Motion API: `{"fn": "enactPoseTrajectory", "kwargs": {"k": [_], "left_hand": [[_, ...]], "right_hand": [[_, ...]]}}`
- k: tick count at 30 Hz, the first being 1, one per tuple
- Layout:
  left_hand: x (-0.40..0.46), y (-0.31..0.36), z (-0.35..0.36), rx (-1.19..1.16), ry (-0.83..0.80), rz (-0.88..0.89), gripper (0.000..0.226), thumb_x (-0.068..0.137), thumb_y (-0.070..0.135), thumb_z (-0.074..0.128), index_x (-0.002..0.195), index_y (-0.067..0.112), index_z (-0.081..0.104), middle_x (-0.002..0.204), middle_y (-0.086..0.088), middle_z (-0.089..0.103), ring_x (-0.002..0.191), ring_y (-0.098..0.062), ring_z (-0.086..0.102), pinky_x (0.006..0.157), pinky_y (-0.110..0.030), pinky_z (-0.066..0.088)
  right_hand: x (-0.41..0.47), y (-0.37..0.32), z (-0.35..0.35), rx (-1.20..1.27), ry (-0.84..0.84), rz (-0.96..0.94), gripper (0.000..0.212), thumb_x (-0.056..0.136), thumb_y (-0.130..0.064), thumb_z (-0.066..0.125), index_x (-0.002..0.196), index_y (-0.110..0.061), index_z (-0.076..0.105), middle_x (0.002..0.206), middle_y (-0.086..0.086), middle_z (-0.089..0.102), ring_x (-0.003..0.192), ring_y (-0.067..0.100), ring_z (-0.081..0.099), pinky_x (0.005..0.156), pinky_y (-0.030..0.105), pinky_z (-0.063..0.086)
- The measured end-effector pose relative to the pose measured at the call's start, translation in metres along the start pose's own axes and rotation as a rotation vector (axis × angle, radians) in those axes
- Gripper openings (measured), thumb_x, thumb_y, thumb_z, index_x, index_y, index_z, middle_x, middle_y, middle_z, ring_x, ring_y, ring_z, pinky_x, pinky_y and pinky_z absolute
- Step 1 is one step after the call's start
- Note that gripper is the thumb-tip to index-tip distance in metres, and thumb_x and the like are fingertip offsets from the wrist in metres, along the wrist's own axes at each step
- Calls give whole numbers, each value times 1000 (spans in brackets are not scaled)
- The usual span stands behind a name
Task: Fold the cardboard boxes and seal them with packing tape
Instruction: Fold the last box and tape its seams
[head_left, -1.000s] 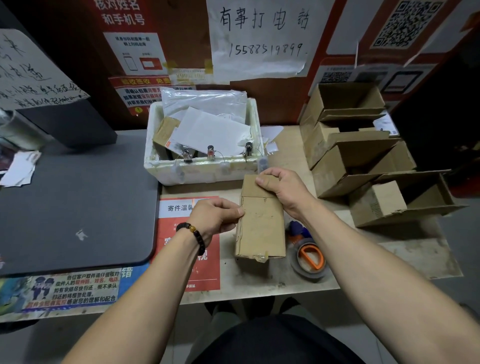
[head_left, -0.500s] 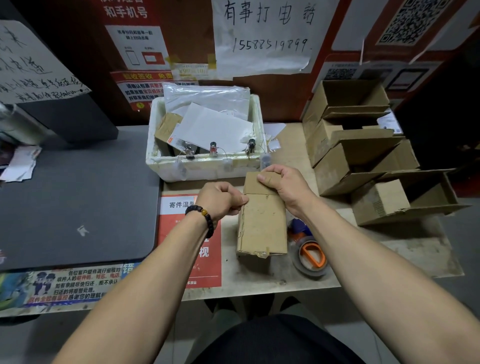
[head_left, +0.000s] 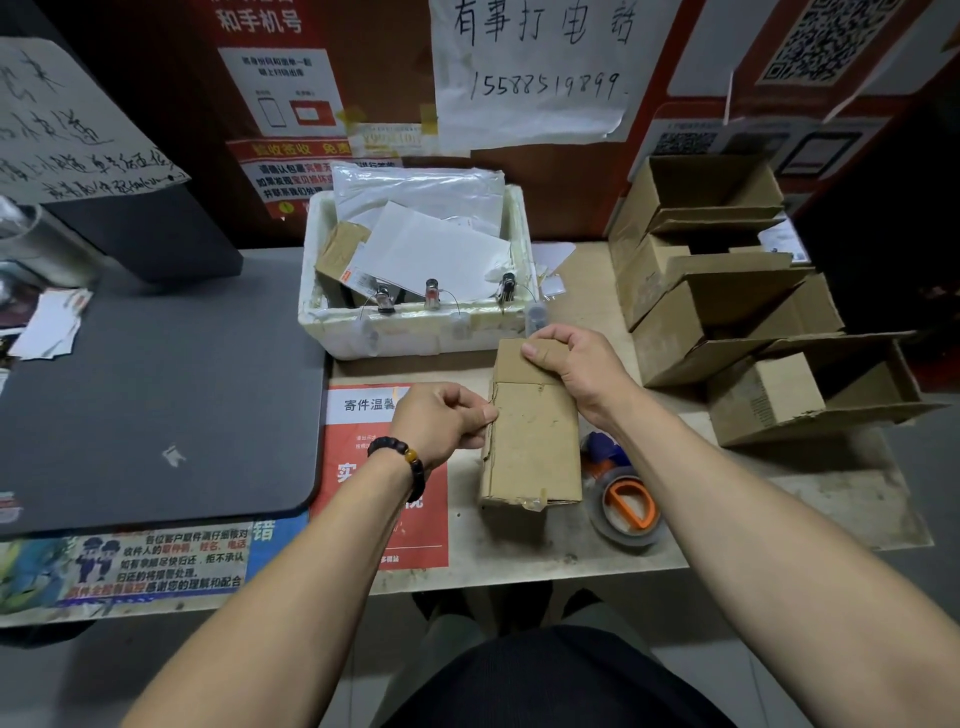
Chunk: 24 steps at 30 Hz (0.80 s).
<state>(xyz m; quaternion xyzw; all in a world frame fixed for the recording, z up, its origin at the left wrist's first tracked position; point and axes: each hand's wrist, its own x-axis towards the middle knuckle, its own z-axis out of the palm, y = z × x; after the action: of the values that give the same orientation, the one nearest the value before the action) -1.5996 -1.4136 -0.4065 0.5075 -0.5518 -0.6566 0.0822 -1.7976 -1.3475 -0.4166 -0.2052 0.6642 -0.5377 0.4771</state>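
A flattened brown cardboard box (head_left: 535, 447) lies lengthwise on the wooden table (head_left: 831, 493), in front of me. My right hand (head_left: 582, 364) grips its far end, thumb on top of the end flap. My left hand (head_left: 441, 421), with a bead bracelet on the wrist, pinches the box's left edge near the flap crease. A roll of packing tape on an orange dispenser (head_left: 626, 506) lies just right of the box, partly under my right forearm.
A white foam bin (head_left: 415, 332) of papers and plastic bags stands behind the box. Several opened cardboard boxes (head_left: 727, 306) are piled at the right. A grey mat (head_left: 156, 395) covers the left. A red notice (head_left: 363, 467) lies under my left wrist.
My left hand has shifted slightly away along the box's left edge and curled tighter. The right hand keeps its grip on the far flap.
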Motion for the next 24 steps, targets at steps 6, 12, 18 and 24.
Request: {"fn": "enactPoseTrajectory", "kwargs": {"k": [6,12,18,24], "left_hand": [[-17,-14,0,287,59,48,19,86,18,83,79,4,72,68,-7,74,56,-15,69,65,-30,61],[-25,-16,-1,104,40,33,22,92,17,77,81,-1,73,72,-8,73,62,-15,70,62,-25,59],[-34,-23,-8,-124,-77,-84,13,83,-4,80,93,-3,71,73,-7,71,66,-14,70,64,-23,59],[-32,-19,-6,52,-75,-129,23,82,16,86,75,5,67,62,-8,68,54,-14,63,55,-23,55]], "right_hand": [[-1,0,4,10,14,7,6,90,-11,76,89,-13,72,78,0,71,69,10,65,62,27,55],[-1,2,3,8,39,-3,6,90,-10,76,93,-10,72,80,-1,71,68,8,65,60,25,55],[-1,3,4,7,58,-5,7,89,-11,78,94,-10,73,83,2,71,71,11,65,62,26,55],[-2,3,8,16,57,-1,6,89,-9,77,91,-11,72,81,2,70,70,12,64,63,27,57]]}}
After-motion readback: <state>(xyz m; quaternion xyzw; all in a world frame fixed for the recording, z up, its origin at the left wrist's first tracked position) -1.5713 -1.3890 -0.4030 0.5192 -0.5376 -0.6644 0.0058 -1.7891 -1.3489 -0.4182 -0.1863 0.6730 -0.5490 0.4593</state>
